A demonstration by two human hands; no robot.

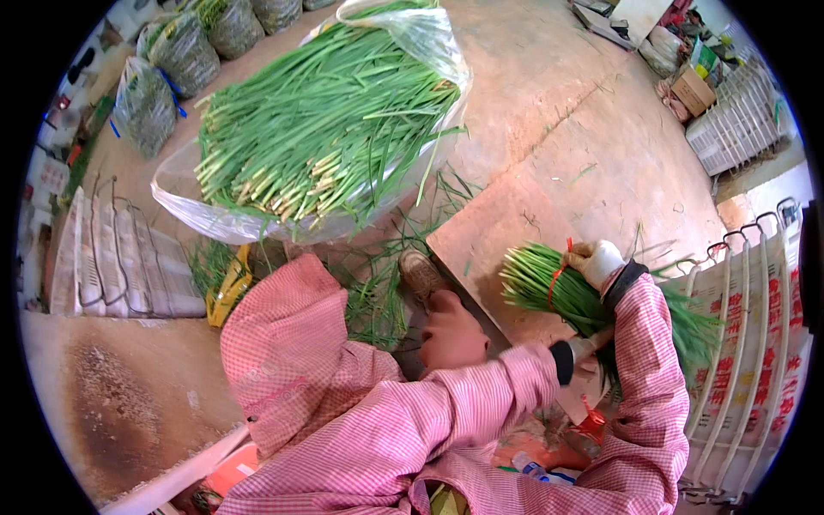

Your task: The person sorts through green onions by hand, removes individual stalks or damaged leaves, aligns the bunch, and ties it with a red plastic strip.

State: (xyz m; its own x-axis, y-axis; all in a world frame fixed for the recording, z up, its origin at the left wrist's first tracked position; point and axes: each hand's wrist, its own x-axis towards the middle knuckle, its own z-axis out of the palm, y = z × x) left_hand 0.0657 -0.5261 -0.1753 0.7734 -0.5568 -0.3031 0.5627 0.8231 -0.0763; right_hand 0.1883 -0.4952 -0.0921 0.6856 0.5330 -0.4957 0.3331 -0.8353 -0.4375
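A bundle of garlic chives (pixel 534 273) lies at the right, pale cut ends to the left and leaves trailing right. A red tie (pixel 558 283) runs around it near the cut ends. My right hand (pixel 598 262), in a white glove, is closed at the bundle's far side with its fingers pinching the tie's upper end. Against the near side of the stalks, my left hand (pixel 590 345) is closed on the bundle, its fingers partly hidden by leaves. Beneath the bundle is a flat brownish board (pixel 498 232).
A large heap of chives (pixel 326 129) fills an open clear plastic bag (pixel 176 184) ahead. White crates stand at the left (pixel 129 266) and right (pixel 738 360). Red ties (pixel 590 422) lie near my right forearm. Loose leaves (pixel 378 300) litter the floor by my shoe (pixel 421 273).
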